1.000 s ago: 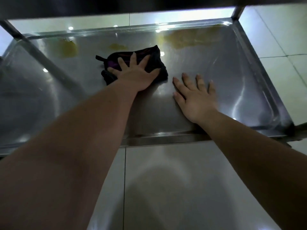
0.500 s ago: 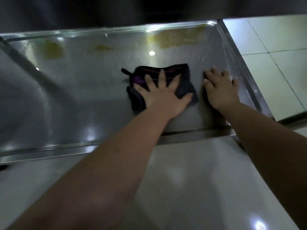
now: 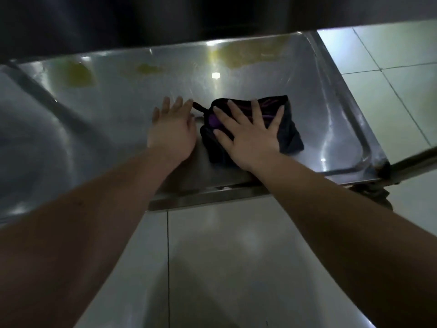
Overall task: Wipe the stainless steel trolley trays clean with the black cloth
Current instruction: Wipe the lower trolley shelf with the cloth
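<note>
**Right hand flat on the cloth, left hand beside it**

Head view: both forearms reach forward over the near rim of the stainless steel tray (image 3: 113,119). The right hand (image 3: 250,138) lies palm down with its fingers spread wide, pressing on the folded black cloth (image 3: 289,131), which sticks out past its fingertips and to its right. The left hand (image 3: 171,131) rests flat on bare metal just left of the cloth, fingers straight and close together. Yellowish stains (image 3: 79,75) lie well beyond both hands' fingertips, along the far wall. Pale floor tiles (image 3: 236,256) show beneath the forearms.

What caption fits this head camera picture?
Right hand presses the black cloth on the steel tray; left hand rests flat beside it.
</note>
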{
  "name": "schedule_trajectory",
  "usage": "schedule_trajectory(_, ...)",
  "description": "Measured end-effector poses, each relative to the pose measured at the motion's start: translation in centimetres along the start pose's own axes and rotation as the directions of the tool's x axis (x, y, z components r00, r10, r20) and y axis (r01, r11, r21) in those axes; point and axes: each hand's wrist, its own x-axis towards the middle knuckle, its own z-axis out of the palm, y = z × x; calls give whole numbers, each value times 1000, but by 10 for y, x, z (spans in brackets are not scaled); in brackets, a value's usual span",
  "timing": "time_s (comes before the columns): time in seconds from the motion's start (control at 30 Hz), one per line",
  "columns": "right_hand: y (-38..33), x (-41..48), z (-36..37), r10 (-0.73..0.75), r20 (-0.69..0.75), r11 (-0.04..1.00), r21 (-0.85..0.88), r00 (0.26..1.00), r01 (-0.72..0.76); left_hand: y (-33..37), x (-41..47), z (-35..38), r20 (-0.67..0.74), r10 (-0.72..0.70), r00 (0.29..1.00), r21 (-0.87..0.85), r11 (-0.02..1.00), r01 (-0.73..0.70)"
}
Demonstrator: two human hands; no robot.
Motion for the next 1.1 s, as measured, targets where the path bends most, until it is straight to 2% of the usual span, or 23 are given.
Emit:
schedule_trajectory(0.13, 51, 7, -2, 20, -15, 999, -25, 1000, -21, -6, 13, 9, 42, 10, 999, -11, 1000, -9)
schedule_trajectory(0.33, 172, -9, -10, 323, -57, 945, -44, 945, -325, -9, 16, 17, 9, 45, 999, 15, 999, -45)
schedule_trajectory(0.43, 155, -8, -8, 346, -76, 938, 2, 935, -347, -8, 16, 18, -1, 45, 999, 29, 999, -45)
schedule_trajectory(0.57, 55, 6, 7, 64, -70, 998, -20, 995, -66, -10, 16, 20, -6, 17, 1000, -2, 1000, -17)
schedule_trajectory(0.63, 24, 25, 9, -5, -60, 999, -41, 998, 3, -11, 17, 21, -9, -4, 1000, -27, 1000, 3)
schedule_trajectory(0.83, 22, 107, -2, 91, -40, 996, 6, 995, -91, -12, 17, 21, -17, 5, 1000, -30, 1000, -5)
schedule_trajectory(0.93, 24, 118, -6, 51, -38, 999, 4, 998, -51, -14, 18, 22, -21, 4, 1000, -46, 999, -5)
schedule_trajectory(1.0, 43, 116, -9, 53, -38, 999, -1, 998, -53, -16, 18, 21, -22, 3, 1000, -49, 999, -4)
schedule_trajectory(1.1, 105, 101, -14, 192, -63, 981, 12, 979, -191, -16, 18, 22, -33, 8, 999, -60, 998, -10)
